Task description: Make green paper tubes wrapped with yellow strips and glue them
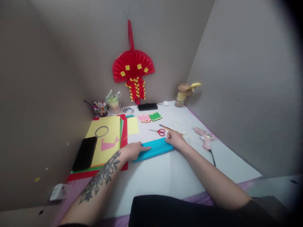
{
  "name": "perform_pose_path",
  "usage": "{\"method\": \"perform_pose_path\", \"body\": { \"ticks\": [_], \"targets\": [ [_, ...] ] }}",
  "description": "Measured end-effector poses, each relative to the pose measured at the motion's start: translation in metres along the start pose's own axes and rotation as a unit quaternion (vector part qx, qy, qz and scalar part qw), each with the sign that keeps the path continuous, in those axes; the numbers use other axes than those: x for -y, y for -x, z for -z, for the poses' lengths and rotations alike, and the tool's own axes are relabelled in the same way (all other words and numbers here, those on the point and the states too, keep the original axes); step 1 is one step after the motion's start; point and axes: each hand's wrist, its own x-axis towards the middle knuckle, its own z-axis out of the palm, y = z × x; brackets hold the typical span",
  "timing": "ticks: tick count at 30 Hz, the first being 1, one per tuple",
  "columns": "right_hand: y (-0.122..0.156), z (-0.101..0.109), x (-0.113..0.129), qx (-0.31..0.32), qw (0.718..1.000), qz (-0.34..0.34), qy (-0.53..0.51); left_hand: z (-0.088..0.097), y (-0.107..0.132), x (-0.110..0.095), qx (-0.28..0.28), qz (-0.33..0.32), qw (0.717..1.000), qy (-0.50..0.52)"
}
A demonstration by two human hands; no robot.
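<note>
A folded strip of blue paper (157, 148) lies slantwise on the white table cover. My left hand (133, 151) rests on its left end, index finger stretched out flat along the paper; the other fingers are partly hidden. At the opposite end, my right hand (175, 139) is closed on the paper's upper right corner, with thumb and fingers pressed together. Just beyond the strip are red-handled scissors (161, 132) and a pencil-like stick (167, 127), whose far end passes behind my right hand.
Coloured paper sheets (110, 124) are stacked at left, with a black phone (85, 153) and a tape ring (101, 131) on top. Pink rolls (144, 118) and green rolls (155, 116) lie farther back. At right are a pink glue gun (206, 138) and a cup (181, 95).
</note>
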Motion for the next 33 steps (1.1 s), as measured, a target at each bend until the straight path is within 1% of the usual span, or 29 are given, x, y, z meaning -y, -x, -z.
{"method": "perform_pose_path", "body": {
  "ticks": [3, 5, 8, 10, 12, 15, 17, 19, 22, 24, 28, 33],
  "targets": [
    [0.009, 0.006, 0.017, -0.010, 0.999, 0.017, 0.030, 0.016, -0.015, -0.008, 0.058, 0.023, 0.998, -0.012],
    [0.020, 0.006, 0.034, -0.008, 0.997, 0.057, 0.045, 0.024, -0.023, -0.014, 0.060, 0.060, 0.996, 0.023],
    [0.040, 0.000, 0.056, 0.019, 0.988, 0.143, 0.060, 0.031, -0.032, -0.017, 0.057, 0.083, 0.993, 0.057],
    [0.054, -0.008, 0.063, 0.015, 0.981, 0.178, 0.078, 0.033, -0.035, -0.015, 0.048, 0.092, 0.992, 0.077],
    [0.069, -0.018, 0.063, 0.002, 0.975, 0.203, 0.084, 0.034, -0.035, -0.013, 0.041, 0.100, 0.990, 0.094],
    [0.093, -0.032, 0.053, -0.018, 0.964, 0.258, 0.066, 0.034, -0.034, -0.011, 0.046, 0.103, 0.988, 0.108],
    [0.106, -0.038, 0.044, -0.026, 0.954, 0.293, 0.050, 0.035, -0.034, -0.012, 0.054, 0.102, 0.987, 0.109],
    [0.116, -0.040, 0.038, -0.024, 0.949, 0.313, 0.036, 0.036, -0.033, -0.013, 0.062, 0.100, 0.987, 0.108],
    [0.120, -0.036, 0.037, -0.019, 0.951, 0.309, 0.020, 0.038, -0.034, -0.015, 0.066, 0.097, 0.987, 0.112],
    [0.119, -0.032, 0.045, -0.011, 0.954, 0.300, 0.014, 0.040, -0.034, -0.016, 0.060, 0.098, 0.986, 0.121],
    [0.115, -0.029, 0.073, 0.018, 0.948, 0.317, 0.018, 0.039, -0.034, -0.015, 0.039, 0.109, 0.983, 0.145],
    [0.112, -0.033, 0.106, 0.065, 0.934, 0.351, 0.011, 0.032, -0.035, -0.010, 0.021, 0.118, 0.979, 0.165]
  ]
}}
